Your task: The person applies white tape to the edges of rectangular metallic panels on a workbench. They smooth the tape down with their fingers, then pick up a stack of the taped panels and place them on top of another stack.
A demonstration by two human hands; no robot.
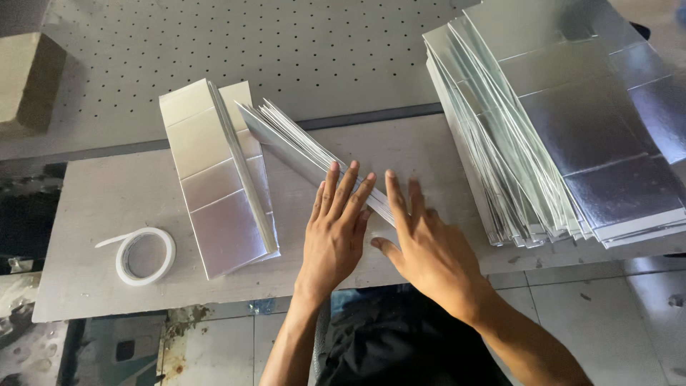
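While the grey board (107, 207) ended at its near edge low in the frame, bare surface lay open between the roll of white tape (146, 255) at lower left and the hands. At centre, the left hand (334, 232) and right hand (429, 254) lay flat, fingers spread, pressing a slanted bundle of silver sheets (300, 146) that ran up-left from under the fingertips. A folded silver stack (218, 179) sat just left; a large fanned pile (557, 121) filled the upper right.
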